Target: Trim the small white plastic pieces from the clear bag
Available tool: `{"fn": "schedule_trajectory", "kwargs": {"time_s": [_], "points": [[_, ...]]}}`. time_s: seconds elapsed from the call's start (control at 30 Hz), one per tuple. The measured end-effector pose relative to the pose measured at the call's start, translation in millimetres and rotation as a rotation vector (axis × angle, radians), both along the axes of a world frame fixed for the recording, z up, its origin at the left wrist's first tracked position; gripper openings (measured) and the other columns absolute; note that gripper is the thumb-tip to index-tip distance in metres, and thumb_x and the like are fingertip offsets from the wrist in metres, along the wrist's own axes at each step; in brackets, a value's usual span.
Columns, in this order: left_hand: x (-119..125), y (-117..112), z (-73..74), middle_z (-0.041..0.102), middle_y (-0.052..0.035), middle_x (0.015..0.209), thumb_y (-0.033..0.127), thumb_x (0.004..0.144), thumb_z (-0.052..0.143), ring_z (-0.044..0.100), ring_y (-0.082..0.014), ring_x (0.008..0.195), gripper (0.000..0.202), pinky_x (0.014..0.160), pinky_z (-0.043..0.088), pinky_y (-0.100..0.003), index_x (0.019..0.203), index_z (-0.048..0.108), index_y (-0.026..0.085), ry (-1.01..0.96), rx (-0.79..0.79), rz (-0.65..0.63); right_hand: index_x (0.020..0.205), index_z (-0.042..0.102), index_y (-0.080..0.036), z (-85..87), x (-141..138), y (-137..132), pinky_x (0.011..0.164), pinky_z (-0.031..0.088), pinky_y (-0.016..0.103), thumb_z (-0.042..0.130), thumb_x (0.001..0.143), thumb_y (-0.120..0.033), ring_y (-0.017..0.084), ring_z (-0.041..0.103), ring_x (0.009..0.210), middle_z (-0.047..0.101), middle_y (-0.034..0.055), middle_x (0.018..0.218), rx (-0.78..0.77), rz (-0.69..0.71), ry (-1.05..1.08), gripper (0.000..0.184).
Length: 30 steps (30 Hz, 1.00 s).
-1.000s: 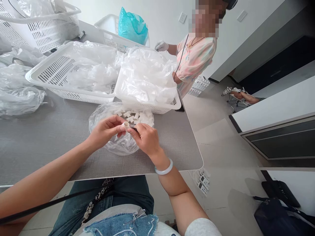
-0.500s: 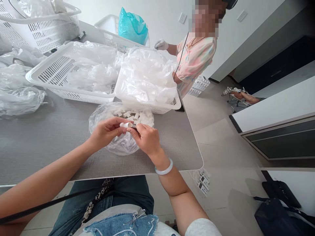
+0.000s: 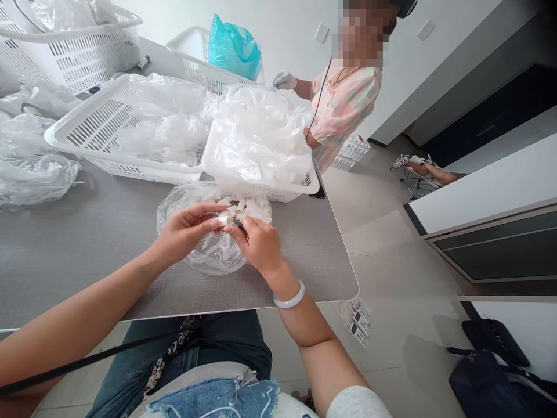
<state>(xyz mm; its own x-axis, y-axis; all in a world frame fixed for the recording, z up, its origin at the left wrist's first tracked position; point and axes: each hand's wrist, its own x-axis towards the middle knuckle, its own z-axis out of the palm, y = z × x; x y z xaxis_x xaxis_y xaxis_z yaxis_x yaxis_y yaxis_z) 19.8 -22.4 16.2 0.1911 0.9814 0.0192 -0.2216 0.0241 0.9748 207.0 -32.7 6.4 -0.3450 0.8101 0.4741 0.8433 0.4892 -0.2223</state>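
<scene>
Turned since a moment ago, the short white tube (image 3: 224, 219) now sits almost end-on rather than lying crosswise. It is held by the left hand (image 3: 187, 229), whose fingers (image 3: 204, 216) are together and clamped on it. The right hand (image 3: 260, 244), with a pale bangle (image 3: 288, 300) on its wrist, has its fingers (image 3: 250, 229) closed on a slim dark tool (image 3: 238, 223). Most of the tool is hidden, but its tip lies just beside the tube; whether it enters the tube, I can't tell.

The step in hand looks like close work on this single piece, and from this grip the next move calls for a steady left pinch while the right hand guides the tip. Beneath the hands, a clear plastic bag (image 3: 213, 258) lies on the grey worktop (image 3: 87, 267), holding a heap of similar white tube pieces (image 3: 248, 209). Just beyond it, a white slotted basket (image 3: 278, 194) holds crumpled clear film, and a second white basket (image 3: 72, 136) beside it holds more. Farther back, a co-worker's gloved hand (image 3: 284, 80) is near another basket (image 3: 191, 67) carrying a teal plastic bag (image 3: 232, 49).
</scene>
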Motion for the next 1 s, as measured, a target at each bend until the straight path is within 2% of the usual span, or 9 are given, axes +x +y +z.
{"fn": "schedule_trajectory", "kwargs": {"time_s": [0.1, 0.2, 0.33, 0.43, 0.57, 0.63, 0.77, 1.0], "points": [[-0.9, -0.3, -1.0, 0.079, -0.0069, 0.089, 0.051, 0.066, 0.09, 0.067, -0.0175, 0.071, 0.048, 0.068, 0.057, -0.029, 0.105, 0.083, 0.023, 0.079, 0.026, 0.004, 0.068, 0.056, -0.019, -1.3, -0.2, -0.3, 0.05, 0.023, 0.024, 0.017, 0.105, -0.062, 0.01, 0.051, 0.053, 0.055, 0.0003, 0.056, 0.016, 0.004, -0.011, 0.069], [-1.4, 0.1, -0.6, 0.079, -0.0085, 0.097, 0.054, 0.065, 0.09, 0.068, -0.0189, 0.073, 0.047, 0.069, 0.058, -0.031, 0.1, 0.084, 0.022, 0.091, 0.014, 0.001, 0.068, 0.056, -0.019, -1.8, -0.2, -0.3, 0.051, 0.024, 0.025, 0.017, 0.105, -0.062, 0.01, 0.052, 0.055, 0.056, 0.0006, 0.056, 0.045, 0.012, -0.018, 0.069], [-1.9, 0.1, 0.3, 0.08, -0.0081, 0.095, 0.052, 0.062, 0.092, 0.07, -0.0207, 0.076, 0.049, 0.072, 0.06, -0.033, 0.1, 0.083, 0.023, 0.059, -0.008, -0.001, 0.067, 0.056, -0.019, -2.0, -0.6, 0.4, 0.051, 0.026, 0.024, 0.016, 0.104, -0.063, 0.01, 0.052, 0.055, 0.054, 0.0003, 0.056, 0.109, -0.005, -0.002, 0.071], [-1.8, -0.3, 1.4, 0.08, -0.0083, 0.098, 0.051, 0.064, 0.091, 0.071, -0.0219, 0.08, 0.05, 0.076, 0.06, -0.033, 0.105, 0.082, 0.023, 0.065, -0.001, -0.01, 0.066, 0.056, -0.019, -1.7, -1.1, 0.4, 0.052, 0.027, 0.024, 0.022, 0.104, -0.062, 0.01, 0.051, 0.055, 0.053, -0.0005, 0.055, 0.121, -0.009, -0.009, 0.067], [-0.4, -0.1, 4.3, 0.08, -0.0086, 0.103, 0.049, 0.066, 0.091, 0.072, -0.0215, 0.084, 0.044, 0.075, 0.061, -0.031, 0.099, 0.082, 0.022, 0.018, 0.01, -0.055, 0.067, 0.059, -0.02, -0.2, -1.4, -0.6, 0.054, 0.029, 0.024, 0.033, 0.104, -0.058, 0.01, 0.052, 0.056, 0.053, -0.0009, 0.055, 0.08, 0.007, -0.042, 0.059], [0.0, 0.3, 5.3, 0.08, -0.0081, 0.099, 0.045, 0.067, 0.091, 0.072, -0.0201, 0.08, 0.04, 0.072, 0.061, -0.029, 0.098, 0.081, 0.022, -0.023, 0.008, -0.088, 0.069, 0.06, -0.02, 0.6, -1.4, -0.8, 0.054, 0.03, 0.024, 0.037, 0.103, -0.057, 0.011, 0.053, 0.057, 0.054, -0.0006, 0.056, 0.053, 0.0, -0.052, 0.056], [-0.7, 0.9, 4.1, 0.077, -0.004, 0.076, 0.04, 0.071, 0.09, 0.067, -0.0147, 0.062, 0.037, 0.06, 0.058, -0.025, 0.1, 0.078, 0.021, -0.068, 0.003, -0.129, 0.069, 0.058, -0.019, 1.0, -1.3, -0.7, 0.054, 0.03, 0.024, 0.036, 0.103, -0.06, 0.012, 0.054, 0.058, 0.053, 0.0002, 0.058, 0.024, -0.018, -0.074, 0.057], [-1.8, 1.3, 2.7, 0.066, 0.0007, 0.066, 0.042, 0.073, 0.089, 0.063, -0.0124, 0.06, 0.043, 0.059, 0.056, -0.023, 0.11, 0.08, 0.024, -0.015, 0.074, -0.11, 0.063, 0.054, -0.02, 1.0, -2.4, -2.8, 0.051, 0.028, 0.024, 0.032, 0.106, -0.055, 0.01, 0.05, 0.053, 0.049, -0.0016, 0.053, 0.062, 0.007, -0.015, 0.06]]}}
